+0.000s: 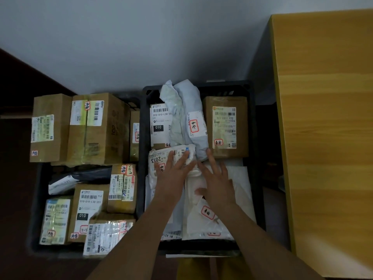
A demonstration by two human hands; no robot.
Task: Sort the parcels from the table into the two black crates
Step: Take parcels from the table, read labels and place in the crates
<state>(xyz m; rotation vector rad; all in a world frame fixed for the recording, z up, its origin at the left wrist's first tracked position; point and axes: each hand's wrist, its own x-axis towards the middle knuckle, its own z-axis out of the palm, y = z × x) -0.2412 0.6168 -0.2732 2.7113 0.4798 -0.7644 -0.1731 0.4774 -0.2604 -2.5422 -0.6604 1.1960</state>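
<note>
Two crates sit side by side: the left crate (34, 199) holds stacked cardboard boxes (96, 128), the right crate (252, 138) holds mailer bags (187, 118). The table (327, 118) stands right of both.

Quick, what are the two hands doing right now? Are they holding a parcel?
Left hand: open, fingers straight, resting flat on the white parcel in the right crate.
Right hand: open, fingers spread, lying on the white bags, holding nothing.
</note>
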